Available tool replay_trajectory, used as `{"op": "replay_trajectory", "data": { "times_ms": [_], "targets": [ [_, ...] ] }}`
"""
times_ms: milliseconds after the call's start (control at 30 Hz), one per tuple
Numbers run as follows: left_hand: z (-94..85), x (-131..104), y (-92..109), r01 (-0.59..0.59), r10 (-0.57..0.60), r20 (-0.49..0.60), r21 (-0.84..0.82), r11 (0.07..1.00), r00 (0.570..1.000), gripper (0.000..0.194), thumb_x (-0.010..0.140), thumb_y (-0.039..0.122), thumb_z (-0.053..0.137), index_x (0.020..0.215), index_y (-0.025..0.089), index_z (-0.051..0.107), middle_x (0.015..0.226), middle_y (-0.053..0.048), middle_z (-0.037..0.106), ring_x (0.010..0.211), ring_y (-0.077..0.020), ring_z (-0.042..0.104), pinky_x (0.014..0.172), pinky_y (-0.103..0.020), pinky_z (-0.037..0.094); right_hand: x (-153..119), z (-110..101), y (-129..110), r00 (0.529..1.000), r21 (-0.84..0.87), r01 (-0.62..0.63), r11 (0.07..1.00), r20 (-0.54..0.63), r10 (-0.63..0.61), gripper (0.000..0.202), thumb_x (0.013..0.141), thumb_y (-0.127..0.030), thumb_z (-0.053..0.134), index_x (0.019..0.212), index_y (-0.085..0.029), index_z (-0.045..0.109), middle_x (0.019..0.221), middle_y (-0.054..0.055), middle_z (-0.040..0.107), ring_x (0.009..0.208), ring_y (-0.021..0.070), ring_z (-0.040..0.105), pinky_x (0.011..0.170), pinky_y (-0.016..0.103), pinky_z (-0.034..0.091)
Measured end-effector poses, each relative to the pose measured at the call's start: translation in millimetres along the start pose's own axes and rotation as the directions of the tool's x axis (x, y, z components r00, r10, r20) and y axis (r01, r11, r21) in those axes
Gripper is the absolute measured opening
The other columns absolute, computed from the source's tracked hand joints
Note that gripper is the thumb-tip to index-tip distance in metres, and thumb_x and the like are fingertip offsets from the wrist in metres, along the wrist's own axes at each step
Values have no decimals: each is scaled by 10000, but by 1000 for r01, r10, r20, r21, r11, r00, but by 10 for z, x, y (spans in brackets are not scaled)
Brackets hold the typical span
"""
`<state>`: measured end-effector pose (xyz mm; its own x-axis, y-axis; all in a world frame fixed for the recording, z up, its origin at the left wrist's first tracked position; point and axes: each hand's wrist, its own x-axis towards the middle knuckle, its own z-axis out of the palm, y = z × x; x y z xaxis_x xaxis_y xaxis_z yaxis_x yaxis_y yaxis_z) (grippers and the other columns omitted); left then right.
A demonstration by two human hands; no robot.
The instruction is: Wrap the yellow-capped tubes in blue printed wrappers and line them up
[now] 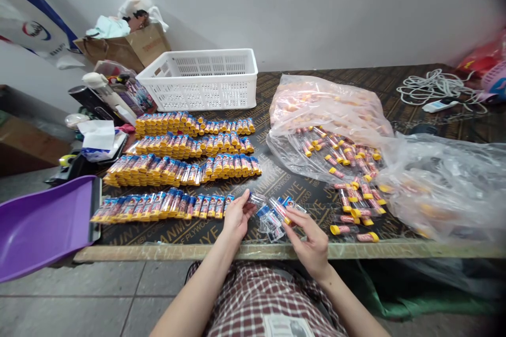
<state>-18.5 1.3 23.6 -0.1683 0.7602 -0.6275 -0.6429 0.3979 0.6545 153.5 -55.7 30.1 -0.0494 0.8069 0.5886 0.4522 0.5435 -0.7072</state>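
My left hand (238,213) pinches a small clear plastic piece (258,199) at its fingertips; its exact kind is hard to make out. In my right hand (307,237) is a small tube (279,209) with a yellow cap, held between thumb and fingers and tilted toward the left hand. Beneath and between both hands lies a small pile of clear and blue printed wrappers (272,224). Left of my left hand, a row of tubes in blue labels (158,204) stands side by side. To the right of my right hand, several loose yellow-capped tubes (360,205) lie scattered.
Further stacked rows of labelled tubes (185,166) fill the left of the table. Behind them stands a white plastic basket (205,92). A large clear bag (328,105) spills tubes at right. A purple dustpan (43,231) juts out left; white cable (432,87) lies coiled far right.
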Motion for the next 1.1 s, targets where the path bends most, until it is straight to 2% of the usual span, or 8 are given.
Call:
{"op": "replay_trajectory", "data": {
  "times_ms": [133,267,433,567,700,767,867,1100],
  "targets": [
    [21,-54,-38,-7,7,17,-16,1000,1000,324,544,340,815,631,138,577,578,21,617,521,-75,569,583,-215,496,-31,46,26,997,18,-7,1000,72,6,352,823,-96,575,1131,-260,619,1078,67,663,1014,226,624,887,416,518],
    [46,-130,-86,-97,91,146,36,995,985,366,536,350,818,738,138,598,670,9,644,592,-92,599,597,-222,500,-38,58,54,982,53,-70,996,181,59,331,848,-141,545,1144,-265,623,1135,67,637,1055,225,603,924,415,497],
    [64,-203,-69,-64,43,240,79,995,970,452,467,257,855,804,145,575,667,17,650,583,-90,600,597,-214,489,-46,61,125,967,98,-93,991,245,66,355,853,-118,492,1135,-293,618,1066,58,619,1009,203,599,859,377,525],
    [51,-272,-73,1,-79,344,220,975,936,494,456,250,860,865,123,614,742,-28,685,609,-106,617,605,-225,486,-29,74,171,975,24,-71,997,214,64,606,774,-110,552,1333,-305,422,1257,92,476,1162,252,494,941,450,473],
    [35,-351,-102,8,-160,434,331,944,886,395,572,356,802,834,96,662,716,-38,673,575,-92,589,582,-219,470,40,58,168,956,51,-64,997,291,47,794,692,-99,555,1408,-284,267,1456,94,271,1314,306,329,1020,522,386],
    [36,-378,-106,-2,-163,458,338,941,874,365,596,387,783,785,98,665,678,-24,655,549,-82,568,565,-211,457,66,45,163,932,96,-72,993,361,32,810,662,-91,536,1406,-267,268,1446,90,309,1318,296,332,1031,503,383],
    [47,-402,-103,7,-178,459,350,937,871,364,565,383,800,750,104,654,646,-7,633,535,-80,557,554,-208,448,75,35,167,907,160,-100,982,420,24,813,635,-80,514,1398,-247,287,1369,88,429,1264,268,422,1035,457,399],
    [62,-416,-122,10,-180,469,342,939,865,379,557,390,802,713,120,587,613,13,607,490,-62,525,492,-176,406,33,49,190,918,228,-133,965,395,33,829,592,-56,510,1375,-242,312,1340,93,445,1227,268,466,1026,443,414]
  ]
}}
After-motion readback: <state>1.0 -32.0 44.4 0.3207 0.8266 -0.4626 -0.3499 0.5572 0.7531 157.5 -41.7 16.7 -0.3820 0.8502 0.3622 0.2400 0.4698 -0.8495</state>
